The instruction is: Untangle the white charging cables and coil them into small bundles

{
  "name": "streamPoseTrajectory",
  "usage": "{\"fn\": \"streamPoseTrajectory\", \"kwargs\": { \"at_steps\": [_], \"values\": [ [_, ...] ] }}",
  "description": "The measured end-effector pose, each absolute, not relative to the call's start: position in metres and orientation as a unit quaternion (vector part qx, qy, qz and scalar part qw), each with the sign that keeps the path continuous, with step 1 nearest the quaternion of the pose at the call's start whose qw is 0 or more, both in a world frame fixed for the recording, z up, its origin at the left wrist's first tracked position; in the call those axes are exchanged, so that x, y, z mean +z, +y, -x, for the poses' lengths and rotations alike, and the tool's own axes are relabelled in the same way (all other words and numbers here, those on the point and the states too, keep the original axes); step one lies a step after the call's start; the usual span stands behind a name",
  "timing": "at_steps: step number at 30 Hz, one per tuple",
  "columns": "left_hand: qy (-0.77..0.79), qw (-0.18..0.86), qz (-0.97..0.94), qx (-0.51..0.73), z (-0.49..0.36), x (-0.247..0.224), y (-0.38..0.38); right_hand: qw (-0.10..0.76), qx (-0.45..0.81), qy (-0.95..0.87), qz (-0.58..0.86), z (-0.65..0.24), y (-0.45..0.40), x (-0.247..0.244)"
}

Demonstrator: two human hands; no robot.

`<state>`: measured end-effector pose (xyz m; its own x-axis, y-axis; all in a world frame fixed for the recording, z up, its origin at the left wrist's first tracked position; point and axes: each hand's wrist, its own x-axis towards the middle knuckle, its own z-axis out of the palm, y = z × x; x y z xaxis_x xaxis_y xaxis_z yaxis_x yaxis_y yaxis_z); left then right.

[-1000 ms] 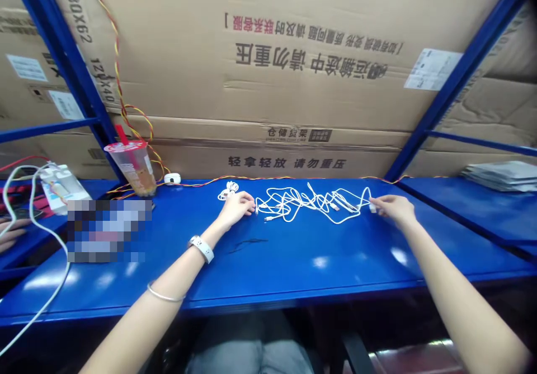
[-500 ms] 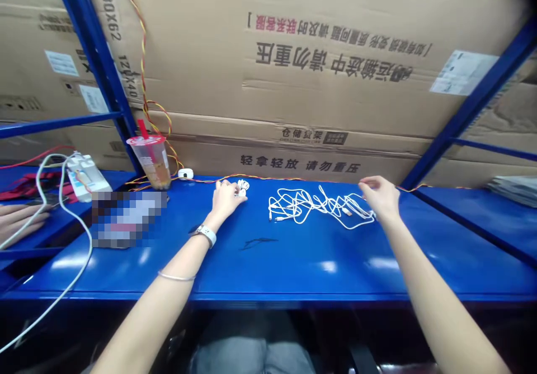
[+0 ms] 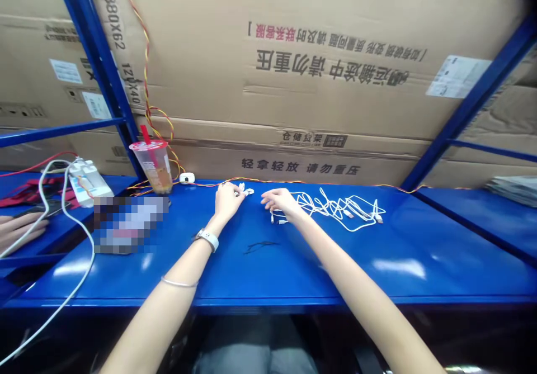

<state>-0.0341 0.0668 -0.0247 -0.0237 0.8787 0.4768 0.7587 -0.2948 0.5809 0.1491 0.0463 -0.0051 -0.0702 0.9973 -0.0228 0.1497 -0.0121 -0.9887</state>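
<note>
My left hand (image 3: 229, 199) is closed on a small white coiled cable (image 3: 246, 190) near the back of the blue shelf. To its right, my right hand (image 3: 279, 202) hovers by the left end of a loose tangle of white cables (image 3: 335, 206). Its fingers are bent and somewhat apart, with nothing visible between them. White plugs show below that hand and at the tangle's right end. Several thin black ties (image 3: 260, 245) lie on the shelf in front of both hands.
At the left stand a drink cup with a red straw (image 3: 155, 167), a small white case (image 3: 187, 178), a blurred-out flat item (image 3: 130, 223) and a white power strip (image 3: 90, 183). Another person's hand (image 3: 20, 230) rests at the far left. Cardboard (image 3: 268, 105) backs the shelf.
My right hand has moved left from the tangle's right end to its left end. My left hand stays nearly in place, and the coiled cable in it has shifted slightly.
</note>
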Motion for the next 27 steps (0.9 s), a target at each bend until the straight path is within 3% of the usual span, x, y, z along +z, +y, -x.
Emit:
{"fn": "streamPoseTrajectory", "kwargs": {
  "at_steps": [3, 8, 14, 18, 27],
  "values": [
    [0.576, 0.198, -0.645, 0.461, 0.034, -0.021, 0.064, 0.433, 0.541, -0.518, 0.501, -0.14, 0.044, -0.015],
    [0.429, 0.407, -0.614, 0.523, 0.023, -0.011, 0.05, 0.484, 0.598, -0.476, 0.427, -0.148, 0.04, -0.02],
    [0.378, 0.484, -0.633, 0.471, 0.014, -0.002, 0.036, 0.546, 0.591, -0.467, 0.366, -0.156, 0.042, -0.019],
    [0.366, 0.565, -0.589, 0.448, 0.016, 0.001, 0.034, 0.522, 0.569, -0.522, 0.362, -0.157, 0.038, -0.016],
    [0.354, 0.58, -0.633, 0.371, 0.022, -0.001, 0.036, 0.504, 0.416, -0.633, 0.416, -0.155, 0.033, -0.009]
  ]
}}
